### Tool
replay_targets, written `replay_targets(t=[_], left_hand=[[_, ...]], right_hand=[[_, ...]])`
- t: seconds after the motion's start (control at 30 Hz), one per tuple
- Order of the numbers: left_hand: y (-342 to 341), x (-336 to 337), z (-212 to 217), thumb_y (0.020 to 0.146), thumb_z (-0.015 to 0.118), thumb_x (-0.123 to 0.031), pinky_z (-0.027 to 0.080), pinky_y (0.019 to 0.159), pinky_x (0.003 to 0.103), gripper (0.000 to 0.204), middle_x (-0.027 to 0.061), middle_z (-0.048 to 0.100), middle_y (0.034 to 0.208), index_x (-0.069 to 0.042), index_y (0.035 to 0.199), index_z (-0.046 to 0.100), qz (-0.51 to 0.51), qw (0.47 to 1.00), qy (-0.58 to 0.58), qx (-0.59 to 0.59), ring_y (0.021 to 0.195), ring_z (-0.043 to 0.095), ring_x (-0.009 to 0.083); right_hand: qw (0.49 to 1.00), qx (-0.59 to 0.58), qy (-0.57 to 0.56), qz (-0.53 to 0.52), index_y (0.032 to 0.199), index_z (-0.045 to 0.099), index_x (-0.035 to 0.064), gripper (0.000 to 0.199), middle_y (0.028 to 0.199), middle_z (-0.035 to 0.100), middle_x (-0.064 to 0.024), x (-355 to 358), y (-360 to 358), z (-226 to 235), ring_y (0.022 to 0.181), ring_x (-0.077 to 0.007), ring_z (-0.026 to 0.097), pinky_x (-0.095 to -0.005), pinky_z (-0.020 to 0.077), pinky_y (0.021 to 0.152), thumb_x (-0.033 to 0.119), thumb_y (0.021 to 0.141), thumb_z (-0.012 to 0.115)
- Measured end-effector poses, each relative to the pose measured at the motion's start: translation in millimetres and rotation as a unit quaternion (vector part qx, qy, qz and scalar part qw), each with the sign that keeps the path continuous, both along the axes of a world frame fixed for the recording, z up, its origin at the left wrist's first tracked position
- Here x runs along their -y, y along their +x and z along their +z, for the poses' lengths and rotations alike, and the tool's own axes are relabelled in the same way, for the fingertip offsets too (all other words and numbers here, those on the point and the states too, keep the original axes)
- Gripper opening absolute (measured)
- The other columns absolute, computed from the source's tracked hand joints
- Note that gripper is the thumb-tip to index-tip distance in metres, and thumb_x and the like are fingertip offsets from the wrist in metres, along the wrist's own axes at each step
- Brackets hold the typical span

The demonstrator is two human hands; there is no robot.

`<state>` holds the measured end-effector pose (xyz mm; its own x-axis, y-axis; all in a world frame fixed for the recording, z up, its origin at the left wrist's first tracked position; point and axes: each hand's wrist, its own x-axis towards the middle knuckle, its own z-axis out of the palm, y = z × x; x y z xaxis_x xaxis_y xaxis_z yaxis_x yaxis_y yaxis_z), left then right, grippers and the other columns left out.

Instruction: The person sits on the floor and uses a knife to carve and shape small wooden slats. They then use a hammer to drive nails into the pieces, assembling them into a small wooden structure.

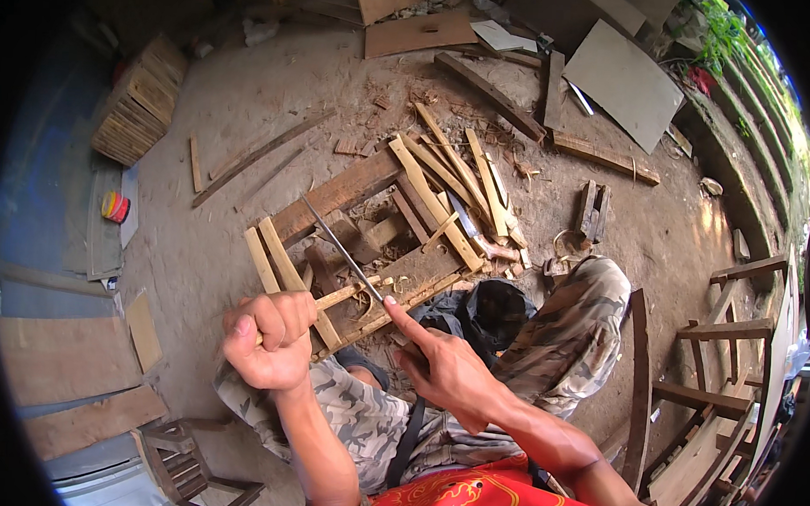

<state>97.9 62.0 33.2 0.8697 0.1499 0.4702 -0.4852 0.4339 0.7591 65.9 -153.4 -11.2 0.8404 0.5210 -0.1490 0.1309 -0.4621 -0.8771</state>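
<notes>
Left hand (pixel 273 338) fisted tight round the near end of a thin wood strip (pixel 348 294), which runs out over the knees. Right hand (pixel 445 370) wrapped on the handle of a long narrow blade (pixel 338 244), forefinger laid along its back; blade crosses the strip, edge on the wood. Judging by the curled shavings (pixel 367 307) at the cut, shaving is underway; how much is left I can't tell. Past that, a low plank block (pixel 353 193) with a loose pile of pale slats (pixel 448 179) and a second knife (pixel 470 227) on it. Further out: stacked slats (pixel 141 101) to the left, flat board (pixel 625 82) top right, chair frames (pixel 732 354) to the right. Nothing blocks the stroke.
</notes>
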Motion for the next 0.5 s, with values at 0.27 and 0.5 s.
replay_targets(t=[0.27,0.5], left_hand=[[-0.8,3.5,3.2,0.096,0.042,-0.029,0.020,0.049,0.035,0.044,0.0002,0.027,0.049,-0.012,0.058,0.028,0.013,1.000,0.015,-0.024,0.046,0.019,0.0132],[4.1,5.4,4.7,0.097,0.040,-0.031,0.019,0.049,0.035,0.044,-0.0011,0.024,0.049,-0.013,0.060,0.027,0.031,0.998,0.006,-0.050,0.047,0.017,0.0126]], right_hand=[[0.999,-0.014,-0.022,-0.031,0.163,0.026,0.0260,0.079,0.091,0.066,-0.0287,-4.4,-1.4,-4.2,0.076,-0.0473,0.068,-0.0543,0.0553,0.068,0.021,0.095,0.065],[0.997,0.081,0.007,0.000,0.164,0.022,0.0297,0.081,0.089,0.065,-0.0306,-5.5,-4.0,-2.3,0.071,-0.0468,0.069,-0.0559,0.0550,0.063,0.019,0.094,0.062]])
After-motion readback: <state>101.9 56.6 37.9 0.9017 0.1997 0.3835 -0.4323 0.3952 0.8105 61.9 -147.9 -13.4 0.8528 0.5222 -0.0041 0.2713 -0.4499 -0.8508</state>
